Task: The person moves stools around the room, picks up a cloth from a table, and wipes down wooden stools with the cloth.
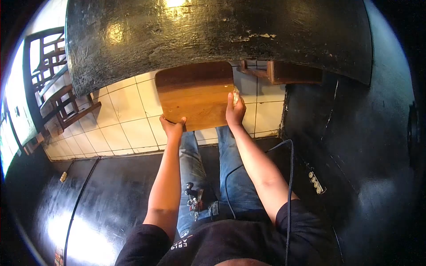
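A brown wooden stool seat [197,99] with rounded corners lies in front of me, its far part in shadow beneath the dark table. My left hand [173,127] grips the near left corner, thumb on top and the other fingers partly hidden under the edge. At the right edge, my right hand [235,110] is closed with its thumb up over the wood. Between that hand and the edge shows a pale crumpled piece [236,95]; cloth or paper, I cannot tell. Whatever supports the seat is hidden.
A worn black table [213,35] spans the top of the view. Another wooden stool [295,73] is tucked under its right side. Wooden chairs [66,104] stand at the left. A black cable [290,190] loops by my right arm. Power sockets [316,182] are at the right.
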The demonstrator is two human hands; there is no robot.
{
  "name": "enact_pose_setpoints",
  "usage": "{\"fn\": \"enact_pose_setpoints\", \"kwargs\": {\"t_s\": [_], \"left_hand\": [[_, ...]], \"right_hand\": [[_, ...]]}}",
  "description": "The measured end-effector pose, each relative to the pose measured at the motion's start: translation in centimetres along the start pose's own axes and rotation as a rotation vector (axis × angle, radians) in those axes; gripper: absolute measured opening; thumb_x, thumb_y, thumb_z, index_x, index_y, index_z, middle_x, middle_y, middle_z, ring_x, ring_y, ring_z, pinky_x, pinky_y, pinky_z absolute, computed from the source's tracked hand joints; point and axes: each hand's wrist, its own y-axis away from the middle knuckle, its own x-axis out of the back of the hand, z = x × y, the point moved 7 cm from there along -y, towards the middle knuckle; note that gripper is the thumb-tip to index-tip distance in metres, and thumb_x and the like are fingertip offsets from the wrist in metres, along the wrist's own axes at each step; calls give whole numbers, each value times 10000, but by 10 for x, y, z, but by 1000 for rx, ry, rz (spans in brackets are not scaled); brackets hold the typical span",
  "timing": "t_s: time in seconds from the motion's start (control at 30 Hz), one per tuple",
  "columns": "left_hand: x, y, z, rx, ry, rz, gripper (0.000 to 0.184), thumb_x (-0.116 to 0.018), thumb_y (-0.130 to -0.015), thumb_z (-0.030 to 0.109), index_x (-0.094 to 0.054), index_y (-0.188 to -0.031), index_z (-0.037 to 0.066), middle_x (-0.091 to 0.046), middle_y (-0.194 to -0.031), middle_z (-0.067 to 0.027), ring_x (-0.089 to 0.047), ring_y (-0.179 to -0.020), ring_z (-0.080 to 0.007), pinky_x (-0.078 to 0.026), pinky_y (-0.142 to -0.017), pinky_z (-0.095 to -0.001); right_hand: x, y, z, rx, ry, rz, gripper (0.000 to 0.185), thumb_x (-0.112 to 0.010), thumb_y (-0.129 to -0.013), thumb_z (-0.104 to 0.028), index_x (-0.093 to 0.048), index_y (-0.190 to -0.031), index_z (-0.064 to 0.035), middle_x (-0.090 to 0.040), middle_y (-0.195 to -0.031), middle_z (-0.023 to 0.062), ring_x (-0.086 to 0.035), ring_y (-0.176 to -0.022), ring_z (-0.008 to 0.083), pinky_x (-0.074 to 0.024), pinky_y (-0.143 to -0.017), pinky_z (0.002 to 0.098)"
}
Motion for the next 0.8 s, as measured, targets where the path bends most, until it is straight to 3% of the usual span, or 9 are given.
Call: {"fn": "enact_pose_setpoints", "kwargs": {"t_s": [0.2, 0.27, 0.3, 0.4, 0.5, 0.63, 0.7, 0.73, 0.8], "left_hand": [[15, 9, -16, -36, 25, 26, 742, -741, -629, -37, -333, -1245, 23, -452, -1167, -142, -456, -1084, -271, -371, -942, -359], [16, 4, -17, -117, -121, 33, 809, -741, -622, -40, -313, -1302, 55, -431, -1201, -169, -445, -1104, -309, -370, -950, -388], [15, 2, -18, -118, -150, 47, 878, -745, -614, -36, -291, -1348, 122, -408, -1219, -193, -431, -1118, -337, -369, -952, -416], [15, 5, -11, -115, -87, 2, 909, -754, -607, -26, -283, -1360, 166, -402, -1219, -193, -421, -1131, -335, -369, -956, -423], [16, 9, -1, -95, -134, -2, 924, -751, -609, -30, -276, -1367, 201, -404, -1211, -189, -419, -1135, -332, -376, -953, -426], [16, 4, -9, -118, -291, -22, 921, -757, -599, -37, -272, -1358, 155, -404, -1223, -186, -445, -1111, -318, -394, -941, -400], [13, -6, -8, -133, -209, -46, 700, -733, -694, 98, -361, -1287, 83, -480, -1162, -164, -495, -1050, -295, -417, -896, -382], [9, -11, -10, -129, -215, -49, 700, -733, -694, 98, -361, -1287, 83, -480, -1162, -164, -495, -1050, -295, -417, -896, -382], [8, -17, -20, 193, 281, 156, 431, -635, -808, 286, -483, -1118, 28, -556, -1062, -121, -529, -998, -267, -427, -852, -366]], "right_hand": [[-5, 11, -12, 92, 11, -20, 337, -521, -896, -329, -615, -972, -15, -616, -900, 177, -593, -841, 345, -469, -731, 391], [-5, 10, -11, 80, 79, -2, 340, -516, -898, -334, -615, -973, -18, -612, -900, 176, -589, -840, 347, -470, -729, 392], [-6, 10, -9, 74, 87, -12, 343, -513, -898, -338, -613, -976, -19, -608, -913, 175, -583, -845, 354, -470, -729, 394], [-9, 15, 2, -5, 78, -69, 344, -509, -900, -339, -608, -988, -21, -606, -934, 176, -581, -855, 360, -469, -733, 401], [-8, 22, 7, 62, 104, 8, 353, -511, -898, -349, -602, -999, -23, -603, -940, 178, -582, -856, 362, -467, -730, 411], [0, 29, 17, 22, 126, 30, 317, -509, -905, -306, -591, -954, -3, -617, -876, 178, -590, -837, 353, -461, -724, 391], [1, 28, 19, -14, 41, -38, 338, -555, -877, -343, -584, -987, -25, -603, -907, 169, -584, -836, 355, -461, -711, 402], [4, 27, 20, -21, 43, -39, 338, -555, -877, -343, -584, -987, -25, -603, -907, 169, -584, -836, 355, -461, -711, 402], [7, 16, 10, -32, -17, -81, 331, -604, -848, -336, -569, -969, -29, -601, -870, 155, -587, -801, 331, -458, -691, 376]]}}
